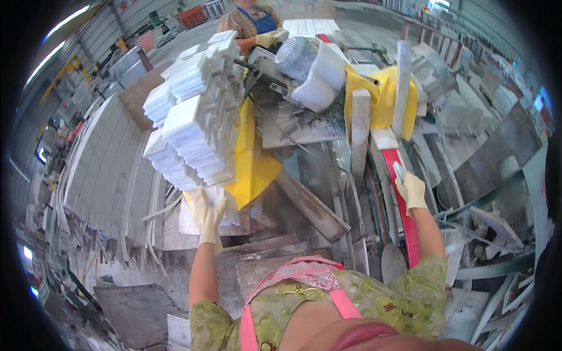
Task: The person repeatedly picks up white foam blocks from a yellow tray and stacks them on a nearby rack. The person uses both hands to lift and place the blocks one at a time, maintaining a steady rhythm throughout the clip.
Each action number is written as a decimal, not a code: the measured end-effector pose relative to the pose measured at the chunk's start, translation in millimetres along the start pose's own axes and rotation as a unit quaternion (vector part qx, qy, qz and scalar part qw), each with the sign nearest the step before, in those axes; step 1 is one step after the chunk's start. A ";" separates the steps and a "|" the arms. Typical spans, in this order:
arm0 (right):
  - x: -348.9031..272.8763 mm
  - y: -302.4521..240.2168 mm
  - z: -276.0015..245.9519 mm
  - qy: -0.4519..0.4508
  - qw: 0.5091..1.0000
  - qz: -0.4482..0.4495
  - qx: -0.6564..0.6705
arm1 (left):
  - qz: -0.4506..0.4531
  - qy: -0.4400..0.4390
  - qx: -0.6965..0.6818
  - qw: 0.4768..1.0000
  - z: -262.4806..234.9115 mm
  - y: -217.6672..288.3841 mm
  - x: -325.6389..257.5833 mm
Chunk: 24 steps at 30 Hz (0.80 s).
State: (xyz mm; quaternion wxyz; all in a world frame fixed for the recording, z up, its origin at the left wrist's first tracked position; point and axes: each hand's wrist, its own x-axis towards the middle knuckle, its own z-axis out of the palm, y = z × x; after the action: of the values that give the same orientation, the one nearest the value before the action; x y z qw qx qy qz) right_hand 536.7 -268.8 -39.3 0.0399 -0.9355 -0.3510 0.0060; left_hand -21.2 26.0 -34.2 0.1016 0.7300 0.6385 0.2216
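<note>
Already a tall stack of white strips (193,111) stands at the left on a yellow sheet (254,158). The gloved left hand (208,216) lies flat and open against a white tile (219,202) at the stack's foot, fingers spread. At the centre sits a saw (304,64) with a wet bed. To the right, the gloved right hand (411,190) grips one small white strip (399,171) beside a red rail (404,205). Judging by the pile, much cutting looks done; offcuts (486,222) lie around.

Two gloved hands (208,216), one red rail (404,205), one yellow sheet (252,158).
</note>
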 end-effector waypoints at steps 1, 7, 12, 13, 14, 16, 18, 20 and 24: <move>1.1 -6.3 -7.7 0.048 0.998 0.020 0.047 | 0.008 0.004 0.000 1.000 -1.3 1.5 -0.6; -40.5 -103.9 -17.0 0.007 0.792 -0.058 0.608 | 0.024 0.015 0.018 0.999 -9.9 7.3 -2.8; -99.3 -269.6 5.7 -0.069 0.791 -0.132 0.593 | 0.017 -0.021 0.010 1.000 -25.9 21.7 -1.1; -113.9 -303.7 10.4 -0.093 0.749 -0.116 0.646 | -0.022 -0.066 0.020 0.997 -29.7 24.6 1.0; -128.3 -338.2 15.1 -0.145 0.680 -0.080 0.714 | -0.040 -0.080 0.019 0.996 -33.3 25.9 2.5; -156.6 -382.9 24.7 -0.153 0.648 -0.077 0.742 | 0.001 -0.096 0.038 0.995 -38.6 24.7 4.0; -173.4 -421.7 38.0 -0.155 0.629 -0.010 0.762 | 0.038 -0.081 0.035 0.995 -40.4 16.9 1.2; -172.7 -445.8 51.2 -0.147 0.693 -0.012 0.706 | 0.053 -0.076 0.015 0.996 -37.3 10.5 -0.4; -172.8 -464.3 80.4 -0.062 0.795 -0.073 0.598 | 0.075 -0.083 0.016 0.994 -32.8 4.7 4.1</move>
State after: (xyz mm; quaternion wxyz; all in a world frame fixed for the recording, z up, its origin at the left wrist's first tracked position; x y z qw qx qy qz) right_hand 98.7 -28.3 -85.8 0.5703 -0.6942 -0.3468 0.2696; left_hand -31.6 24.8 -2.5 0.1255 0.7933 0.5748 0.1566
